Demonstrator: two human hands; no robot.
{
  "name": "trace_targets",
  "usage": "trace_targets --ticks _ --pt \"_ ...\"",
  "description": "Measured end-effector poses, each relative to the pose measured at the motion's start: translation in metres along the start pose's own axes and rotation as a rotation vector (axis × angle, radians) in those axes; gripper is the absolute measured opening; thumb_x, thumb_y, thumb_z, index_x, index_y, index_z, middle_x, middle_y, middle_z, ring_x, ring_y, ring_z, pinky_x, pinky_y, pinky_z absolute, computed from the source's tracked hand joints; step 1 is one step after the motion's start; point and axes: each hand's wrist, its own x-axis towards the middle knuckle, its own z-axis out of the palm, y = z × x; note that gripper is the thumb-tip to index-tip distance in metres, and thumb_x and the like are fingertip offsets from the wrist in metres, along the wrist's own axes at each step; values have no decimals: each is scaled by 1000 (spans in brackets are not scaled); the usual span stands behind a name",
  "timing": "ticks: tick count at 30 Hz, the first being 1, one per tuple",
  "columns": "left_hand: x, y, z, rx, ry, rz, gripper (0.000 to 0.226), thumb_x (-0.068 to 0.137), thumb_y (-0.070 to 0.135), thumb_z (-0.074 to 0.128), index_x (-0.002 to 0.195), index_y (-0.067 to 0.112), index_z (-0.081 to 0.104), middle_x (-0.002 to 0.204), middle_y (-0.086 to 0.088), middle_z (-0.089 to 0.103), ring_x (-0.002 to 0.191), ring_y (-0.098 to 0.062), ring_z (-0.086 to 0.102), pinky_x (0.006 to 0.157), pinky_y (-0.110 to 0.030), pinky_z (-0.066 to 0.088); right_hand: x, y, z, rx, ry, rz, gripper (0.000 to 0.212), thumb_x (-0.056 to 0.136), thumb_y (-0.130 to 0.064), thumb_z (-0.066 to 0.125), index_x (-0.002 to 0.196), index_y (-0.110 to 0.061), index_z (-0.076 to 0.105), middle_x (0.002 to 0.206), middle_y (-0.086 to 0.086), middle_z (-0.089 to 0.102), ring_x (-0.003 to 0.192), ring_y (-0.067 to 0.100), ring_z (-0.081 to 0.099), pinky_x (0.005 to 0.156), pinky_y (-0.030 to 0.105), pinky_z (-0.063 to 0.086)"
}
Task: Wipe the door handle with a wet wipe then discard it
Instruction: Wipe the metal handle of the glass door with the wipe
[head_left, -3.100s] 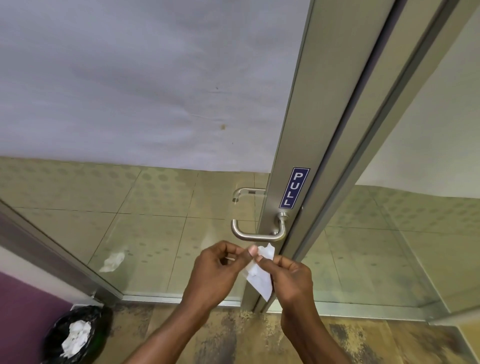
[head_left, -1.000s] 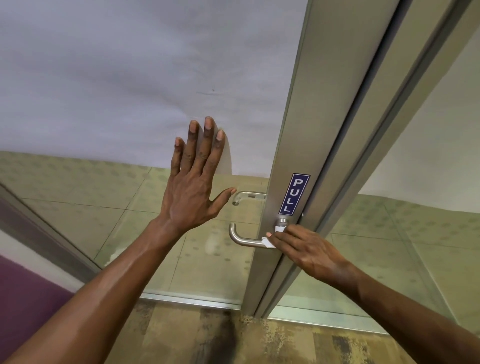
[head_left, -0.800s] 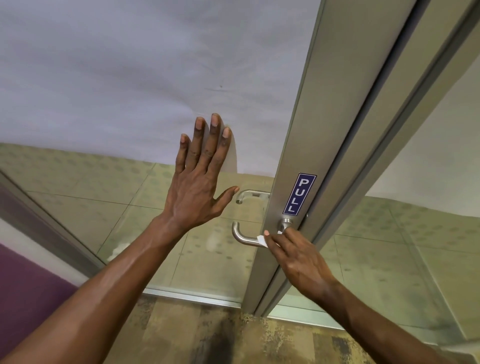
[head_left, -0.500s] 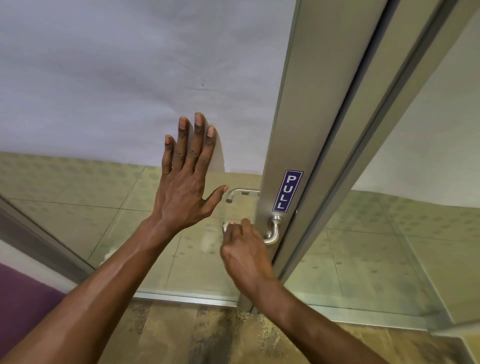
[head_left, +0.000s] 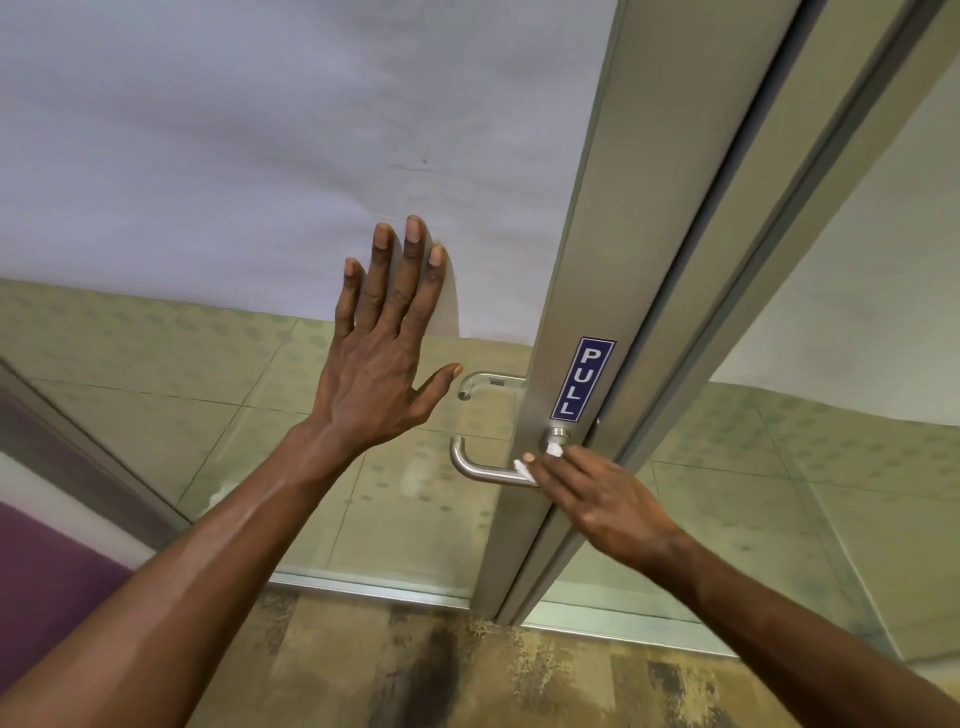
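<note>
Mottled brown carpet (head_left: 519, 680) is lying nearest, under both forearms. Just beyond it, the right hand (head_left: 597, 499) is pressing a white wet wipe (head_left: 540, 462) against the door handle (head_left: 483, 470), fingers pinched around the wipe at the end of the brushed-steel lever nearest the metal door frame (head_left: 613, 260), below the PULL sticker (head_left: 583, 378). Farther up, the left hand (head_left: 379, 364) is resting flat and spread against the glass door (head_left: 208, 426), gripping nothing and apparently steadying it. Wiping looks to be under way but unfinished; the discarding is still to do, and no bin is showing. Half a second ago the right hand was covering the lever's curved free end; it has since slid back toward the frame, while the left hand has stayed planted.
</note>
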Motion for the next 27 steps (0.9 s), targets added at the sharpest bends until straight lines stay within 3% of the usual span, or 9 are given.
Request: trace_targets --ticks 3,9,15,19,23,27 --pt "1 0 -4 18 -18 0 121 100 61 66 179 15 -13 184 -5 -33 172 -29 -31 144 -51 -14 0 24 2 -16 -61 -63 101 66 -1 94 153 -6 43 132 17 69 115 27 48 88 38 63" --pt "1 -1 -6 44 -32 3 127 95 58 71 179 17 -15 185 -6 -30 173 -30 -31 144 -49 -15 1 33 4 -1 -47 -98 95 73 3 89 156 -6 44 142 18 59 113 29 50 90 41 63" --pt "0 2 -6 35 -33 2 130 92 55 74 178 17 -15 184 -6 -31 173 -31 -30 144 -52 -11 1 13 3 88 26 -38 84 80 6 83 154 -5 43 126 14 73 103 24 51 78 39 62" --pt "0 3 -7 36 -37 0 130 92 55 74 178 17 -16 184 -6 -31 173 -31 -30 144 -54 -8 18 -23 -1 79 49 95 59 86 -5 73 143 -3 63 112 12 77 97 25 55 76 39 60" --pt "0 5 -8 34 -40 -13 130 92 55 73 178 18 -17 185 -6 -30 173 -32 -29 144 -52 -11 42 -56 -16 114 -61 257 57 80 -8 87 134 -1 70 97 13 78 87 27 63 69 41 60" --pt "1 5 -7 29 -25 -17 128 94 54 72 178 18 -16 185 -6 -29 173 -30 -29 144 -50 -14 75 -85 -33 193 -134 381 32 88 -6 76 120 -1 73 97 16 79 91 30 65 74 43 59"
